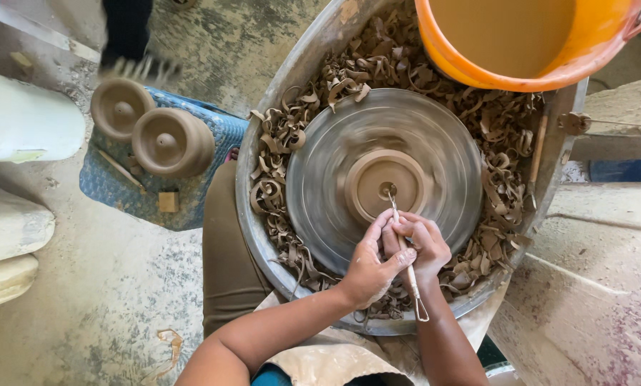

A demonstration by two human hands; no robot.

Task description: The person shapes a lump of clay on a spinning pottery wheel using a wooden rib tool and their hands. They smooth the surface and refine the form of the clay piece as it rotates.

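A brown clay piece (377, 187) sits centred on a spinning metal wheel (435, 143), blurred by motion. A slim trimming tool (407, 257) with a wire loop at each end rests its tip on the middle of the clay. My right hand (425, 246) grips the tool's shaft. My left hand (369, 266) presses against the right hand and the tool from the left side, fingers curled. Both hands hover over the wheel's near edge.
Curled clay shavings (292, 136) fill the metal basin (256, 129) around the wheel. An orange bucket (585, 57) of muddy water stands at the basin's far right. Two clay pieces (171, 141) lie on a blue mat (220, 129) at left. A wooden tool (537, 154) lies in the shavings.
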